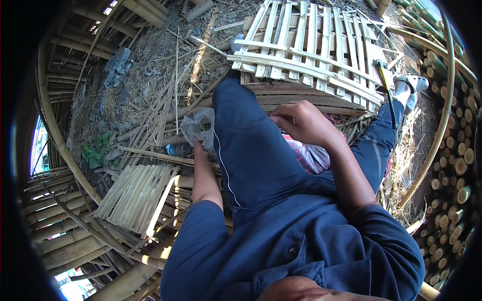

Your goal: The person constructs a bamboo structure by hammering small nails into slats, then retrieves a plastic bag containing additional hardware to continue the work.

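Observation:
I sit on the ground in dark blue trousers and a blue shirt. My left hand (200,148) reaches down beside my left thigh into a clear plastic bag (199,125); its fingers are hidden by the bag and my leg. A small plastic bottle (176,149) lies just left of that hand. My right hand (300,122) rests curled on my lap above a pink and white plastic bag (310,155), fingers bent in; whether it pinches something small I cannot tell.
A bamboo slat lattice panel (311,50) lies ahead of my knees. A hammer with a yellow-green handle (385,88) rests by my right foot. Split bamboo strips (138,193) lie at my left. Stacked bamboo poles (454,150) line the right. Dry straw covers the ground.

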### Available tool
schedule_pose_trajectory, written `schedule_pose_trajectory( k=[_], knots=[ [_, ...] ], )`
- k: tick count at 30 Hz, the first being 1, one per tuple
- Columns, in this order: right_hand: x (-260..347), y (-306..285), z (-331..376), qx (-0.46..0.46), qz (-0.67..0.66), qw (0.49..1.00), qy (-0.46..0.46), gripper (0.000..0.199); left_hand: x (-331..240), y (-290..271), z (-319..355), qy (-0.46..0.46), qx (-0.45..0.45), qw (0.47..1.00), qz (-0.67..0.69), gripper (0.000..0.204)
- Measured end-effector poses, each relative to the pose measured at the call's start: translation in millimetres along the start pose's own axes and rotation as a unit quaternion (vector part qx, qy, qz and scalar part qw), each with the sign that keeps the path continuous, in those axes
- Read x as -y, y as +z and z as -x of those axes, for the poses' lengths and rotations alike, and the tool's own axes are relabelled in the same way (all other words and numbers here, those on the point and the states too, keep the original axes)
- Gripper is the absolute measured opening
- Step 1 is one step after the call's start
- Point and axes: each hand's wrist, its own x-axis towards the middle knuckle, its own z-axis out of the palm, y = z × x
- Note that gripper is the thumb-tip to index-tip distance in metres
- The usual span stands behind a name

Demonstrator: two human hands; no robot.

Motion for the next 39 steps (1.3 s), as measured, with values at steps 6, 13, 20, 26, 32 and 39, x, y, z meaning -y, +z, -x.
schedule_pose_trajectory(
  k=[6,13,20,26,32,39],
  knots=[
    [13,-3,7,0.005,-0.003,1.0,-0.003,0.02,-90,12,53,0.216,0.047,0.958,0.184,0.054],
    [9,-30,27,-0.026,0.045,0.998,0.03,0.021,-212,89,274,0.403,0.233,0.859,0.211,0.042],
    [34,-63,42,-0.148,0.001,0.981,0.124,0.028,-223,87,447,0.472,0.483,0.73,0.102,0.03],
    [33,-68,55,-0.336,-0.071,0.91,0.233,0.105,-155,105,520,0.416,0.614,0.671,0.014,0.021],
    [0,-74,95,-0.282,-0.13,0.883,0.352,0.045,-76,126,514,0.325,0.684,0.647,-0.091,0.04],
    [39,-92,143,-0.249,-0.078,0.851,0.457,0.035,-55,127,500,0.364,0.584,0.575,-0.442,0.046]
  ],
)
